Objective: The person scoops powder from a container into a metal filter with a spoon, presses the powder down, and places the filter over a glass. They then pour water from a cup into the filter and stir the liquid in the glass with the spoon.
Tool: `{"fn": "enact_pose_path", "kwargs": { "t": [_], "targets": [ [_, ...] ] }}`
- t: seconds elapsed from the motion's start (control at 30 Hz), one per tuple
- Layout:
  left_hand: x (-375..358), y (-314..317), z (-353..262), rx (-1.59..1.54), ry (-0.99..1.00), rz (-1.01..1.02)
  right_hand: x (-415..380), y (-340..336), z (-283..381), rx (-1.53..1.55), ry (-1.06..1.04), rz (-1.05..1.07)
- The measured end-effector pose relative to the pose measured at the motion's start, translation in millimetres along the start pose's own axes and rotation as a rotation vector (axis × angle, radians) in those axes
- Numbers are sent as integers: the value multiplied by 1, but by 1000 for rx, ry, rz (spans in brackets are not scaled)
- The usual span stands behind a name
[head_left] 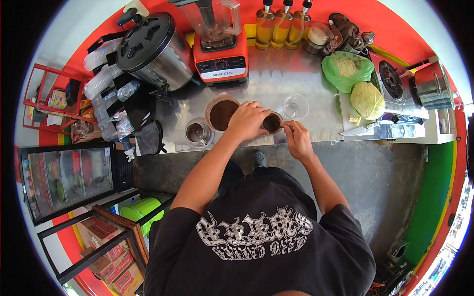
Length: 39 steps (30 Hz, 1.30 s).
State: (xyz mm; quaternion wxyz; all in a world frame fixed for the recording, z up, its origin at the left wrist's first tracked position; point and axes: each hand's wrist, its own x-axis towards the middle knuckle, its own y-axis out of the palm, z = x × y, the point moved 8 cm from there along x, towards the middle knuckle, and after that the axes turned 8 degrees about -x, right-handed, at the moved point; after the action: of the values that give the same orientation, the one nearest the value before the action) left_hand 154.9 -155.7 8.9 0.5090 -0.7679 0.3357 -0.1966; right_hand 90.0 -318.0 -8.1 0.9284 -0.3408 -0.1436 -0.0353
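Observation:
My left hand (250, 121) is closed around the side of a small cup (272, 123) with dark brown contents, at the front edge of the steel counter. At the cup's right rim, my right hand (298, 137) pinches the thin handle of what looks like a spoon (285, 125); its other end is hidden in the cup. Left of my left hand stands a wide bowl (222, 114) of dark brown stuff, partly covered by that hand. A clear cup (198, 133) with some brown in it is beside the bowl. Behind my right hand is a clear glass (292, 109).
At the back stand a red blender (220, 56), a large steel pot with black lid (157, 54) and several oil-coloured bottles (282, 28). To the right are a cabbage (367, 101), a green bag (347, 73), a knife (354, 131) and a stove (393, 84).

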Motion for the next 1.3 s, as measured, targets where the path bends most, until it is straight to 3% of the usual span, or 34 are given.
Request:
{"fn": "enact_pose_path", "kwargs": {
  "t": [0.07,0.2,0.27,0.4,0.47,0.87,1.0,1.07,1.3],
  "targets": [
    [0,1,0,2,0,-1,1,-1,-7,26,109,38],
    [1,2,1,-9,-13,16,2,4,-5,3,39,67],
    [0,1,0,-18,1,-16,2,1,-11,72,142,43],
    [0,-3,-1,-16,21,-60,1,5,-6,30,29,65],
    [2,-3,-1,-20,0,-30,1,1,-11,73,147,35],
    [0,-4,0,-23,19,-60,0,7,-11,33,63,103],
    [0,-3,-1,-14,18,-55,2,1,-10,76,156,65],
    [0,-3,-1,-19,18,-44,2,5,-7,49,38,84],
    [2,-1,0,-38,-33,44,0,7,-15,91,149,84]
  ]
}}
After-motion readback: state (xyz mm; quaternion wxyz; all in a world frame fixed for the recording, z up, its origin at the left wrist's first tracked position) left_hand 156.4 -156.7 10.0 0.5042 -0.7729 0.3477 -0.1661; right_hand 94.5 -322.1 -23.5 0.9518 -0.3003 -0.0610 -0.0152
